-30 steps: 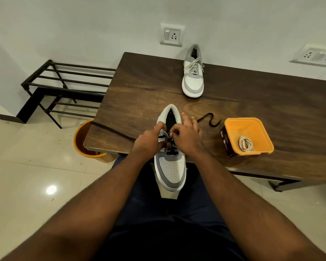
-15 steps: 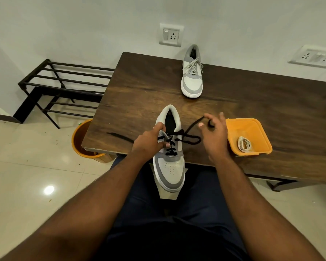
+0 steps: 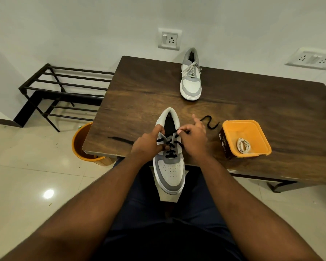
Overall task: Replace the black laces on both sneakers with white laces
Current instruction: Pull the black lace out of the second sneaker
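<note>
- Two bare forearms [image 3: 94,210] reach in from the bottom edge of the head view, uncovered from elbow to wrist, with no sleeve showing.
- The left hand [image 3: 147,146] and the right hand [image 3: 194,140] wear no gloves, rings or bands that can be made out; neither wrist carries a watch.
- A pale fingernail [image 3: 179,131] shows on the right hand.
- Dark navy trousers [image 3: 169,228] cover the lap between the arms, the cloth plain, with a few soft folds near the knees.
</note>
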The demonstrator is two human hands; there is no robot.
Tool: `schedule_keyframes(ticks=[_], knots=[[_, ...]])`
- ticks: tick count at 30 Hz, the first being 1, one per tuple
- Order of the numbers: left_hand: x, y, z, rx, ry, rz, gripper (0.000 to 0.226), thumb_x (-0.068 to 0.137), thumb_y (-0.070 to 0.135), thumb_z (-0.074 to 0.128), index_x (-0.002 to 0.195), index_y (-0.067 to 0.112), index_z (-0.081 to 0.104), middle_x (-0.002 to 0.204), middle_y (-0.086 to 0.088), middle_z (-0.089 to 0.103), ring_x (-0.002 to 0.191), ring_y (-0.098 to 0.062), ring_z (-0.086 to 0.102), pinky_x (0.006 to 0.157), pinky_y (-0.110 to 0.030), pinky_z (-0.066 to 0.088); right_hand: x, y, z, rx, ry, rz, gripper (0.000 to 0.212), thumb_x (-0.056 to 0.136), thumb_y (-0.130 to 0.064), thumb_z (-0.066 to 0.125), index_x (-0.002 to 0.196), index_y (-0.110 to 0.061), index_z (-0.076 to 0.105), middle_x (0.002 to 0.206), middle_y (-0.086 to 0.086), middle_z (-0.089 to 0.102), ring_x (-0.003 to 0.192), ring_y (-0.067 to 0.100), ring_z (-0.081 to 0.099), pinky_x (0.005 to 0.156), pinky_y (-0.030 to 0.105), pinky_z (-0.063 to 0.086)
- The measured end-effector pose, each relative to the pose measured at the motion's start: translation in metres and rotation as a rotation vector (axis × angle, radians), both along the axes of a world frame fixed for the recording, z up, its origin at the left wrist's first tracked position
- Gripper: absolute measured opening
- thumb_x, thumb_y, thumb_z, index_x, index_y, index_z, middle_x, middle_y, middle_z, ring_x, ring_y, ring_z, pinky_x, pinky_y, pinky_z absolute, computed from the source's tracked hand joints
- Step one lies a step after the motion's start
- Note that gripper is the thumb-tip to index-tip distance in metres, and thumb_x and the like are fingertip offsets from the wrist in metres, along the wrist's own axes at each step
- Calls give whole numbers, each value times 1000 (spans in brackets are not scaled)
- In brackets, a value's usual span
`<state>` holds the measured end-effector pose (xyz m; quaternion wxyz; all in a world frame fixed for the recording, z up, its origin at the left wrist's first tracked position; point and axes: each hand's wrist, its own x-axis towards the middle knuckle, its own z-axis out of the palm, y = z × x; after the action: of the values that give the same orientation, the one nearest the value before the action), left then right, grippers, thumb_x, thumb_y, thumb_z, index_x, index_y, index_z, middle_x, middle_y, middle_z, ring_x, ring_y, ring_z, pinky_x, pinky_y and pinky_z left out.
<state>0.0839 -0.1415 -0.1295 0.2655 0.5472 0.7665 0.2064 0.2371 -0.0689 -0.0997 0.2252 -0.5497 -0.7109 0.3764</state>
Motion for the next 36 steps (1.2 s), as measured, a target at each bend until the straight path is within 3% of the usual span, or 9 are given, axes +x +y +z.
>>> schedule_keyframes(ticks=[3,5,7,11,15,19,24,28,36], knots=[[-4,3,-2,-13,-37,-5,46,78,43,76,100,36,36,83,1,60,71,-21,60,61,-33,50,19,12,12,-85,403,-372,15,87,-10,65,79,-22,67,151,1,37,132,12,38,107,30,30],[-4,4,-3,-14,-37,2,48,76,44,77,97,37,35,81,1,59,71,-21,61,62,-34,50,37,25,11,-86,522,-530,12,81,-13,67,74,-23,69,140,7,50,123,12,47,110,33,33],[-4,5,-5,-13,-36,8,49,75,44,78,97,38,35,80,1,59,70,-22,60,62,-35,51,49,34,7,-43,309,-521,8,74,-25,67,76,-31,71,133,6,56,123,22,50,109,50,35],[-3,5,-6,6,-28,5,48,77,43,77,99,36,36,72,5,54,64,-17,56,59,-33,46,40,23,6,58,-138,-186,42,86,-29,69,126,-34,59,160,-3,18,146,27,15,115,54,18],[-1,4,-5,-1,-7,7,48,79,43,76,103,33,35,80,2,58,68,-22,59,64,-38,54,3,5,3,186,-276,199,30,90,-33,63,120,-38,64,162,-5,12,149,26,-1,115,56,9],[-1,4,-4,-3,21,4,47,80,44,73,104,32,35,84,0,59,70,-24,59,65,-40,54,-18,0,-9,133,-389,325,19,92,-31,59,107,-35,69,161,-1,14,148,31,-1,115,57,9],[-1,3,-5,2,18,10,47,80,44,74,105,33,36,86,-1,60,69,-23,59,61,-37,51,-9,0,-8,75,-190,181,8,90,-26,61,87,-29,69,160,-8,18,148,23,4,115,53,10],[-1,3,-5,-4,-20,6,47,80,44,75,104,34,36,84,-1,61,69,-21,59,59,-32,47,6,7,-1,14,79,-102,24,89,-22,64,69,-35,60,155,-10,29,142,19,23,113,55,23],[-1,3,-4,-9,-40,19,48,77,44,77,101,34,37,80,0,60,70,-20,60,59,-32,46,40,19,1,-42,540,-390,25,91,-4,60,76,-23,64,144,-4,40,131,13,43,108,30,37]])
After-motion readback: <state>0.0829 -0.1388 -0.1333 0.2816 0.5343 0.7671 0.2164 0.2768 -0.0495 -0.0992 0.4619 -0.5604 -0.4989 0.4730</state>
